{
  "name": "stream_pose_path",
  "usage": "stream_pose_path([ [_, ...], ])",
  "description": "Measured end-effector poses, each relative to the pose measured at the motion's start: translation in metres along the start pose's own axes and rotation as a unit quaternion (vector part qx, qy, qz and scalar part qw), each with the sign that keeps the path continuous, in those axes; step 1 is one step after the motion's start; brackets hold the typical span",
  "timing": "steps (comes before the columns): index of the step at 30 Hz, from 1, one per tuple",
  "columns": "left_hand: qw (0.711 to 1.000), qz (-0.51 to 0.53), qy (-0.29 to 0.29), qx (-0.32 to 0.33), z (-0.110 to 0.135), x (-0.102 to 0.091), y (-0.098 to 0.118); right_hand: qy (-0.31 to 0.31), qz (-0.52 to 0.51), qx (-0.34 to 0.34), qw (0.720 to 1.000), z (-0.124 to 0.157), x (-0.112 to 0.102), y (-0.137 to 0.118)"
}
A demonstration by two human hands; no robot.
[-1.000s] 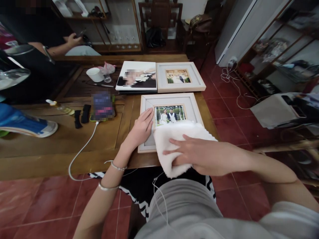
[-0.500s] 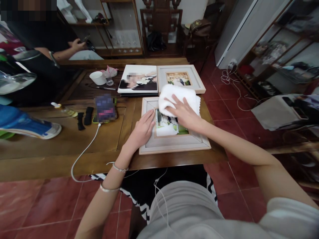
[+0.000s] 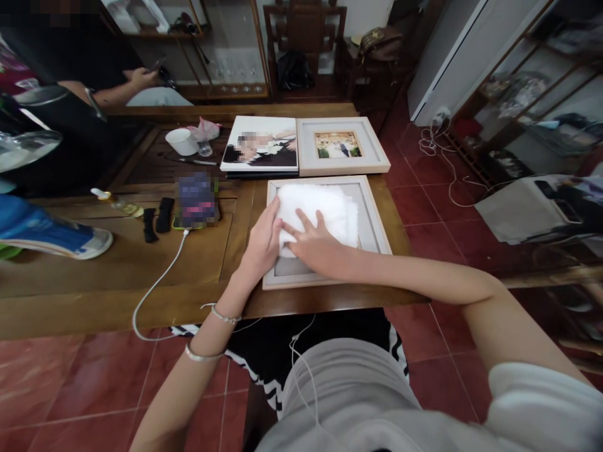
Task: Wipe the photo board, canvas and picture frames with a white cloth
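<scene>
A picture frame (image 3: 379, 229) with a pale wooden border lies flat near the front edge of the table. Over its middle rests a folded white cloth (image 3: 325, 199), which hides nearly all of the picture. My right hand (image 3: 320, 248) holds the cloth down against the frame, its fingers spread over the top. At the frame's left edge my left hand (image 3: 264, 242) lies open, fingers stretched out and close together, beside the cloth and the right fingertips. Behind stand out a second framed photo (image 3: 346, 166) and a white-edged photo panel (image 3: 264, 165), side by side.
Left on the wooden table (image 3: 188, 276) are a phone (image 3: 196, 201) on a white cable (image 3: 162, 282), black straps (image 3: 164, 215), a small dropper bottle (image 3: 117, 204), a white cup (image 3: 181, 142) and a large blue bottle (image 3: 42, 226). Across the table sits another person (image 3: 108, 94).
My right hand has moved the white cloth left and toward me, from the frame's upper right over its middle. The picture is now covered. My left hand stays at the left edge.
</scene>
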State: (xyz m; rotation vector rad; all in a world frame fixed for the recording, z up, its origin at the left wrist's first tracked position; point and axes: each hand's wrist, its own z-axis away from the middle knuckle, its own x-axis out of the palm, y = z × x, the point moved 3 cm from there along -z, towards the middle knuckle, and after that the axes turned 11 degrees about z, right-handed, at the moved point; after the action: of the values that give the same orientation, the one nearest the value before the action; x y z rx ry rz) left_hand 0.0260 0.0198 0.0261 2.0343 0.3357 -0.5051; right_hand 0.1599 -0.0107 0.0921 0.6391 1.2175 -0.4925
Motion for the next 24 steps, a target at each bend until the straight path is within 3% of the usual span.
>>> stream_pose_path([
  [6, 1.000, -0.022, -0.008, 0.007, -0.001, 0.000, -0.001, -0.017, -0.010, -0.075, 0.997, 0.030, 0.000, -0.022],
  [12, 0.998, -0.049, -0.045, 0.015, -0.001, 0.002, -0.005, 0.024, 0.012, -0.066, 0.997, 0.052, 0.011, -0.009],
  [20, 0.992, -0.065, -0.108, 0.029, 0.000, 0.007, -0.003, -0.016, 0.033, 0.050, 0.998, 0.119, 0.021, 0.040],
  [24, 0.982, -0.106, -0.147, 0.045, 0.001, 0.010, 0.000, -0.031, -0.091, -0.010, 0.995, 0.134, 0.011, 0.091],
])
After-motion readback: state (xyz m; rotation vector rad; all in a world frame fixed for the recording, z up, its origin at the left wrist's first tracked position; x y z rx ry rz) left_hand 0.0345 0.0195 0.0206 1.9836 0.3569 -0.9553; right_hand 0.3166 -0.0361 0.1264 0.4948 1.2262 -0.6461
